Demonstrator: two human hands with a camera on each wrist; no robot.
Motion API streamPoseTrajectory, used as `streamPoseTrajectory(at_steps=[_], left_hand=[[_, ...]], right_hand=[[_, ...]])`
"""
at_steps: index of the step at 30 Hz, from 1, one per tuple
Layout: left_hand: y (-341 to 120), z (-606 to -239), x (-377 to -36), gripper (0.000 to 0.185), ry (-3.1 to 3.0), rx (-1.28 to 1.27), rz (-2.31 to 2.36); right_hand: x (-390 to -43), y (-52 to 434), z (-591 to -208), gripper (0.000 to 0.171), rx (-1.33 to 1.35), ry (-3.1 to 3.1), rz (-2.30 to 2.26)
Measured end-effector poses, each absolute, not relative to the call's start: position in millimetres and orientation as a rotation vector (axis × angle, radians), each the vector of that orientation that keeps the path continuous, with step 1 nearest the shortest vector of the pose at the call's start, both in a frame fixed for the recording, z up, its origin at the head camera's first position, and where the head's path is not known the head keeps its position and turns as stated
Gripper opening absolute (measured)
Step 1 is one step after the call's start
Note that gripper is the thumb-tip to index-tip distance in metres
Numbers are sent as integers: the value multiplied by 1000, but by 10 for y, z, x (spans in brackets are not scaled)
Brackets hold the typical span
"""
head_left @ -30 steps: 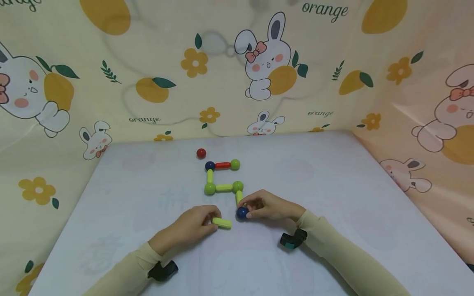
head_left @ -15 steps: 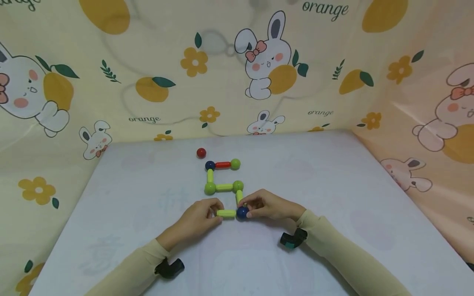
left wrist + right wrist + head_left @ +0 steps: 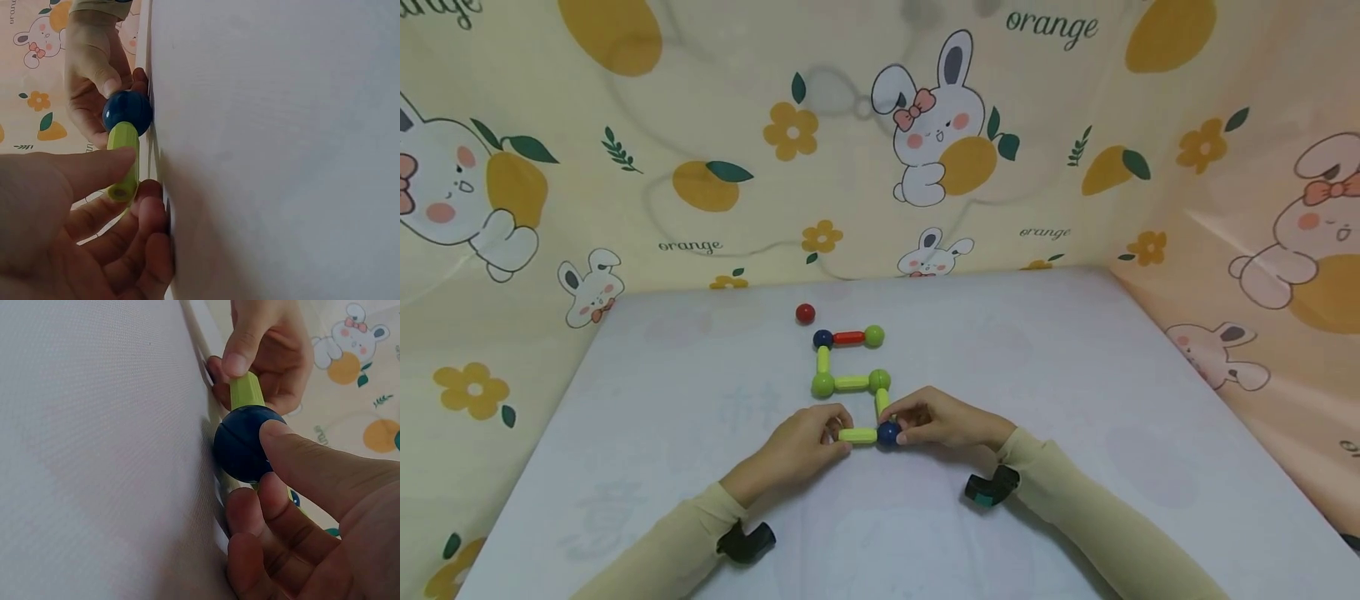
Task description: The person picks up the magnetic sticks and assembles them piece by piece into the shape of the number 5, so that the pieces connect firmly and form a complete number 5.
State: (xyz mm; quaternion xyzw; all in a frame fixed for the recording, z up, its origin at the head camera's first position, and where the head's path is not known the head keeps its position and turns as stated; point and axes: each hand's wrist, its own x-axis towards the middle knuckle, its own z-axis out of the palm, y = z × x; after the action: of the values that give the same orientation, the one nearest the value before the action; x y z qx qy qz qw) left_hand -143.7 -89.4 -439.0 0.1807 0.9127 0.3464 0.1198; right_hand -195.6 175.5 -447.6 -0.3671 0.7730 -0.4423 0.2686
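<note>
My left hand [image 3: 797, 447] pinches a yellow-green rod [image 3: 857, 436] between thumb and fingers. The rod's right end meets a dark blue ball [image 3: 888, 433], which my right hand [image 3: 946, 419] grips from the right. In the left wrist view the rod [image 3: 125, 150] lines up end-on with the blue ball [image 3: 127, 112]. Another yellow-green rod [image 3: 882, 403] runs from this ball back to a green ball [image 3: 879, 380]. From there a rod [image 3: 852, 383] leads left to a second green ball [image 3: 823, 383]. My fingers partly hide the joint at the blue ball.
Farther back, an upright rod [image 3: 823, 360], another blue ball [image 3: 823, 339], a red rod [image 3: 849, 337] and a green ball [image 3: 874, 336] continue the chain. A loose red ball [image 3: 805, 313] lies behind it on the white table [image 3: 1037, 350]. A printed cloth [image 3: 700, 108] hangs behind.
My left hand has moved forward and right, straightening the tilted rod and bringing its end against the blue ball. My right hand stays on the ball. Little differs over the last half second.
</note>
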Motion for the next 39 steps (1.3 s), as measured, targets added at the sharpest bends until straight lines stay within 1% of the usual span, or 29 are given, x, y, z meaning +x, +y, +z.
streamPoseTrajectory(at_steps=[17, 29, 34, 39], left_hand=[[-916, -4372, -1477, 15, 2620, 571, 1004], [-1044, -4325, -1512, 17, 2541, 612, 1026], [-1106, -4325, -1524, 13, 2563, 592, 1031], [-1172, -4344, -1558, 14, 2576, 556, 1040]], right_hand=[[-1953, 1741, -4457, 31, -977, 2085, -1190], [-1939, 1753, -4480, 31, -975, 2088, -1193], [-1945, 1760, -4483, 31, -974, 2093, -1192], [-1949, 1755, -4486, 31, -985, 2077, -1195]])
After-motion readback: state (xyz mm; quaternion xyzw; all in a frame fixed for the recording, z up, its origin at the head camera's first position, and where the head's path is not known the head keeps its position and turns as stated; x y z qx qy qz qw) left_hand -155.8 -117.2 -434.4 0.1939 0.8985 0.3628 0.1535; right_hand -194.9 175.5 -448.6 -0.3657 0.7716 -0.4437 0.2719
